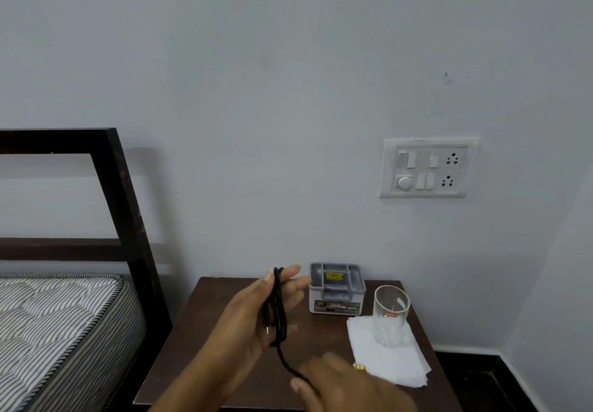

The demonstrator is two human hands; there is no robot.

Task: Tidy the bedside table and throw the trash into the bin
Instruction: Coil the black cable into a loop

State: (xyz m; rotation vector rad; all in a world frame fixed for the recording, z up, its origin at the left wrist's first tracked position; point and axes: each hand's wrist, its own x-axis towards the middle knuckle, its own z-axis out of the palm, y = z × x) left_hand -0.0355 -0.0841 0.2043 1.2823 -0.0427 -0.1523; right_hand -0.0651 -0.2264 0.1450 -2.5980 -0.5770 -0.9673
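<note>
One cable (276,299) loops round straight left fingers (293,285); right fingers (333,370) pinch it.

- Right hand (346,382): was blurred, and its wrist was cut off by the bottom edge. Whether it gripped the cable could not be told.
- Black cable (278,309): its lower end was lost beneath the right hand.
- Bedside table (199,347): its near edge was cut off at the bottom.
- Grey organizer (337,289): the yellow sticker's print was too small to read.
- Glass (391,312): the red label was illegible.
- White tissue (394,363): was partly covered by the glass.
- Bed (57,331): was cut off at the left and bottom edges.
</note>
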